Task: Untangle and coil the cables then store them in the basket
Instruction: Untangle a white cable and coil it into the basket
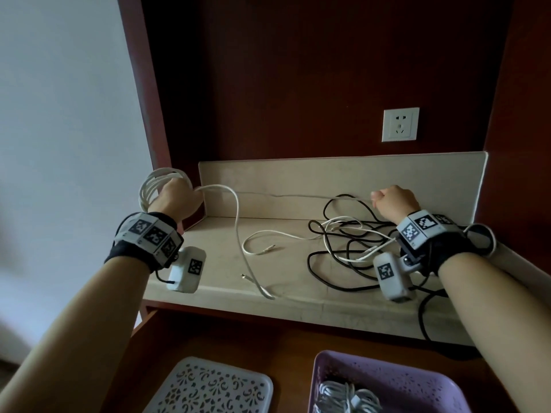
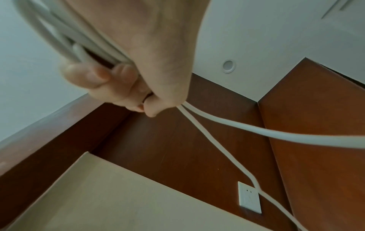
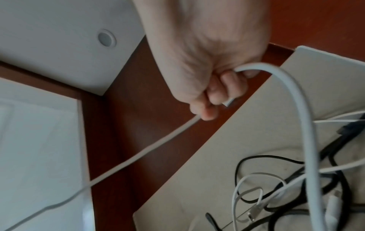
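My left hand [image 1: 176, 198] grips a coil of white cable [image 1: 152, 186] raised above the left end of the beige counter [image 1: 214, 272]; in the left wrist view the fingers [image 2: 87, 75] curl round the loops [image 2: 59, 36]. From that fist a stretch of the same white cable [image 1: 283, 195] runs taut across to my right hand [image 1: 393, 201], whose curled fingers [image 3: 221, 90] hold it. A tangle of black cable [image 1: 343, 263] and thin white cable [image 1: 346, 231] lies on the counter under the right hand. The purple basket [image 1: 417, 374] sits below, with a coiled white cable [image 1: 343, 397] inside.
A white perforated tray [image 1: 208, 389] lies left of the basket on the wooden surface. A wall socket [image 1: 400, 124] is set in the dark wood back panel. A loose white cable end [image 1: 265, 290] trails to the counter's front edge. One black cable hangs over the edge at the right [image 1: 423, 317].
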The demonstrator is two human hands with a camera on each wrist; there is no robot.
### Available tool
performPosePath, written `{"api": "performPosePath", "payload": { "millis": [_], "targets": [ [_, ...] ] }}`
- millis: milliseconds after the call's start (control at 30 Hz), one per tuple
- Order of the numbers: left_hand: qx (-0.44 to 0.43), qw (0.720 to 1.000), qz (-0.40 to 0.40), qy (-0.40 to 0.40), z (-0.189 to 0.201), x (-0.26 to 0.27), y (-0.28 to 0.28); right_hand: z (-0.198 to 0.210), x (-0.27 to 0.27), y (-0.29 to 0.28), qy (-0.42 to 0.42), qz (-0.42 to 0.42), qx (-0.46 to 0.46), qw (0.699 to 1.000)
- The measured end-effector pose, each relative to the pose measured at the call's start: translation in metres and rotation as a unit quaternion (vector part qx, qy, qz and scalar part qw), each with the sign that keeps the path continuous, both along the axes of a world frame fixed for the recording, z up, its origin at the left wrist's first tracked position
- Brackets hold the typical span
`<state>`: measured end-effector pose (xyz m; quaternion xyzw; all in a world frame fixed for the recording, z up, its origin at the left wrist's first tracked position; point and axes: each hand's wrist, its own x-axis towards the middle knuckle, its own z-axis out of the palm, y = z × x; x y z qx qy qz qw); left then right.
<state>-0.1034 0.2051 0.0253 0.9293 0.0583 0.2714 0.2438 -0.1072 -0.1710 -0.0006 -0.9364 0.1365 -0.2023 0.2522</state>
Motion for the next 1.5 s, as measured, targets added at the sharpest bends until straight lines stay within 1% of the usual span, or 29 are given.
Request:
{"api": "performPosePath", "payload": {
  "millis": [67, 133, 200, 233, 300, 333, 367, 433, 467, 533, 633, 700, 800, 900, 967, 1000, 1100, 1200, 1300, 1367, 1433, 1500],
  "targets": [
    [0.017, 1.000, 0.011, 0.000, 0.001, -0.005, -0.003, 0.004, -0.004, 0.003, 0.060, 0.004, -0.032, 0.998],
    [0.053, 0.998, 0.017, -0.016, 0.005, -0.010, -0.011, 0.012, -0.014, 0.014, 0.092, 0.005, -0.097, 0.991],
    [0.094, 0.995, 0.009, -0.028, 0.010, -0.016, -0.026, 0.025, -0.029, 0.035, 0.061, 0.035, -0.132, 0.989],
    [0.113, 0.993, 0.007, -0.028, 0.013, -0.019, -0.035, 0.031, -0.036, 0.048, 0.022, 0.063, -0.136, 0.988],
    [0.146, 0.989, 0.000, -0.029, 0.018, -0.025, -0.055, 0.043, -0.055, 0.082, -0.063, 0.145, -0.111, 0.981],
    [0.161, 0.986, -0.009, -0.032, 0.020, -0.028, -0.065, 0.047, -0.065, 0.099, -0.079, 0.200, -0.097, 0.972],
    [0.170, 0.985, -0.019, -0.037, 0.022, -0.031, -0.074, 0.049, -0.073, 0.115, -0.071, 0.253, -0.087, 0.961],
    [0.170, 0.984, -0.038, -0.045, 0.026, -0.038, -0.087, 0.045, -0.080, 0.136, -0.018, 0.312, -0.103, 0.944],
    [0.168, 0.983, -0.044, -0.051, 0.028, -0.040, -0.091, 0.040, -0.079, 0.141, -0.002, 0.320, -0.125, 0.939],
    [0.177, 0.981, -0.048, -0.065, 0.033, -0.044, -0.093, 0.029, -0.070, 0.137, -0.002, 0.321, -0.141, 0.937],
    [0.183, 0.979, -0.054, -0.068, 0.035, -0.049, -0.089, 0.017, -0.050, 0.120, -0.023, 0.302, -0.121, 0.945],
    [0.189, 0.978, -0.061, -0.064, 0.034, -0.051, -0.087, 0.016, -0.041, 0.110, -0.022, 0.311, -0.117, 0.943],
    [0.182, 0.979, -0.073, -0.057, 0.032, -0.053, -0.088, 0.018, -0.045, 0.099, 0.003, 0.388, -0.062, 0.920],
    [0.157, 0.982, -0.081, -0.060, 0.034, -0.055, -0.090, 0.020, -0.054, 0.094, 0.022, 0.428, 0.029, 0.903],
    [0.142, 0.984, -0.085, -0.060, 0.036, -0.056, -0.090, 0.019, -0.059, 0.092, 0.024, 0.438, 0.087, 0.894],
    [0.134, 0.985, -0.086, -0.061, 0.036, -0.057, -0.090, 0.019, -0.061, 0.091, 0.027, 0.436, 0.092, 0.895],
    [0.108, 0.989, -0.076, -0.067, 0.037, -0.053, -0.084, 0.018, -0.067, 0.082, 0.001, 0.420, 0.052, 0.906],
    [0.092, 0.991, -0.075, -0.062, 0.033, -0.046, -0.077, 0.020, -0.072, 0.071, -0.013, 0.424, 0.039, 0.905],
    [0.096, 0.992, -0.065, -0.049, 0.030, -0.040, -0.077, 0.019, -0.079, 0.068, -0.016, 0.383, -0.033, 0.923],
    [0.090, 0.994, -0.058, -0.032, 0.031, -0.037, -0.077, 0.015, -0.086, 0.070, -0.010, 0.324, -0.132, 0.937],
    [0.072, 0.996, -0.056, -0.027, 0.030, -0.036, -0.080, 0.009, -0.095, 0.077, -0.021, 0.268, -0.216, 0.939],
    [0.076, 0.995, -0.057, -0.033, 0.026, -0.039, -0.089, 0.004, -0.101, 0.089, -0.052, 0.253, -0.211, 0.943]
  ]
}}
